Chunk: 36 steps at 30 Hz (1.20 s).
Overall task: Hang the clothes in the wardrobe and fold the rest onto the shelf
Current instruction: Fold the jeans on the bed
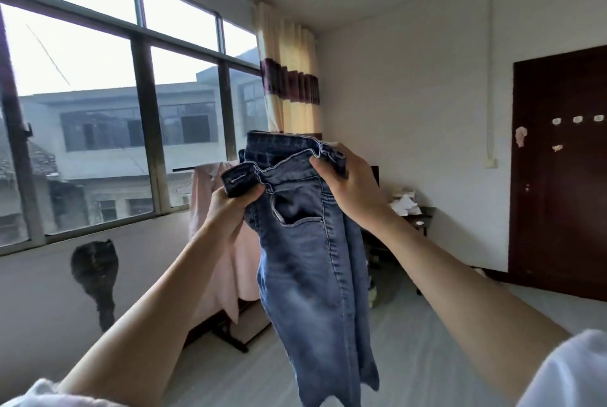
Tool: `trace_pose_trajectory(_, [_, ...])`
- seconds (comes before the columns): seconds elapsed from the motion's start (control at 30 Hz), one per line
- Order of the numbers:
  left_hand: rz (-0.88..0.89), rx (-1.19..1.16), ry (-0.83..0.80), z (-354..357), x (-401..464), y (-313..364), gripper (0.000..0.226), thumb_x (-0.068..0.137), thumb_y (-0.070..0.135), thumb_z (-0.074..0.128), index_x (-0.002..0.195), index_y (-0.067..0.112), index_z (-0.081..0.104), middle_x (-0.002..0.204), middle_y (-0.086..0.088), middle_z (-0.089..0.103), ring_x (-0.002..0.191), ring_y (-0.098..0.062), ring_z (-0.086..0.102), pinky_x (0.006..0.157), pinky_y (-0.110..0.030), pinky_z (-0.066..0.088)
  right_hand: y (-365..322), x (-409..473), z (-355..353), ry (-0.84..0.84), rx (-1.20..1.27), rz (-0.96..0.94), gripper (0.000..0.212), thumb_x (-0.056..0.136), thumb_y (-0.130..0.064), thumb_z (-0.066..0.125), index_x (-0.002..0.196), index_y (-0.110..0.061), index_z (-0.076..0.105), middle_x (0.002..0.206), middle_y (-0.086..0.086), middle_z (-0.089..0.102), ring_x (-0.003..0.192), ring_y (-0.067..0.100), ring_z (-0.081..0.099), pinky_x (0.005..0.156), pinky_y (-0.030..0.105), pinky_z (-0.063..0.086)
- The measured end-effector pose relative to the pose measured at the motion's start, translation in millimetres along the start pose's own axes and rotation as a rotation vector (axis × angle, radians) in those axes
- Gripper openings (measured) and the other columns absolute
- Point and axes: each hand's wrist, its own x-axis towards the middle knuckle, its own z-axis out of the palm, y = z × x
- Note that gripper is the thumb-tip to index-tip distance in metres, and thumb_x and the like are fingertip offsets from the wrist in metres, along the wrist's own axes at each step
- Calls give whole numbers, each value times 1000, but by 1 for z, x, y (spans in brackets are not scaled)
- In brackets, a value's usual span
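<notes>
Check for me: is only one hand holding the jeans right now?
No, both the left hand and the right hand grip the jeans at the waistband.

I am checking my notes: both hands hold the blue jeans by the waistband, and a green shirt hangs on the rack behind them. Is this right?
One detail is wrong: the head view shows the shirt on the rack is pale pink, not green. Otherwise correct: the left hand and right hand both grip the blue jeans by the waistband.
</notes>
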Motion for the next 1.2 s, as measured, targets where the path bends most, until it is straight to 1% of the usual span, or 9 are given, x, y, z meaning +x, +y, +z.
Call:
trace_pose_trajectory(0.17, [-24,58,77,-143,-108,46,20,83,-9,57,87,10,61,74,0,70,70,-12,64,68,-22,53,-118,-73,81,-179,80,-6,23,92,-35,55,101,-15,61,82,4,67,73,15,58,69,13,41])
trace_pose_trajectory(0.27, [-69,94,156,-229,-181,58,21,83,-12,54,86,8,61,67,3,72,62,-9,66,56,-17,53,-177,-131,129,-286,161,23,23,90,-35,58,105,-18,62,78,-1,69,69,13,63,63,12,41])
trace_pose_trajectory(0.4, [-175,156,193,-337,-293,49,26,74,-5,58,91,12,68,89,-3,73,81,-14,68,71,-23,56,-230,-231,197,-523,336,109,25,88,-31,62,109,-17,62,73,-14,61,62,-3,52,63,20,43])
trace_pose_trajectory(0.6, [-567,138,457,-455,-453,7,39,73,-11,54,103,12,66,102,-5,72,97,-21,64,89,-41,50,-281,-387,276,-853,522,298,25,86,-22,66,109,-13,64,83,-3,67,74,13,59,72,31,47])
trace_pose_trajectory(0.77, [-957,248,574,-509,-566,-22,36,88,-15,44,107,10,62,101,-6,71,102,-22,61,101,-50,38,-303,-499,310,-1182,560,433,31,87,-26,65,116,-15,61,104,6,68,92,22,63,81,40,49])
trace_pose_trajectory(0.83, [-1118,293,612,-527,-605,-26,32,92,-11,42,116,3,59,108,-15,67,99,-25,59,103,-51,39,-310,-530,317,-1465,652,444,35,88,-30,64,121,-21,57,105,0,66,85,13,64,76,31,51])
trace_pose_trajectory(0.97, [-1439,504,573,-546,-660,-28,55,91,-9,39,135,22,48,140,-6,47,120,-24,47,99,-44,38,-301,-574,333,-2039,509,245,52,93,-41,53,140,-22,40,140,-3,48,123,13,48,102,28,39])
trace_pose_trajectory(1.1, [-1519,751,495,-538,-674,-48,55,87,-9,48,137,14,47,143,-14,41,113,-23,45,63,-20,43,-282,-595,348,-2159,347,177,47,97,-39,42,136,-14,46,139,2,49,125,20,48,101,32,37])
trace_pose_trajectory(1.2, [-1456,844,442,-530,-669,-78,48,91,1,48,139,7,43,144,-12,41,130,-24,40,88,-28,43,-261,-607,354,-2129,295,272,44,97,-33,38,123,-1,55,128,18,56,116,36,52,99,46,42])
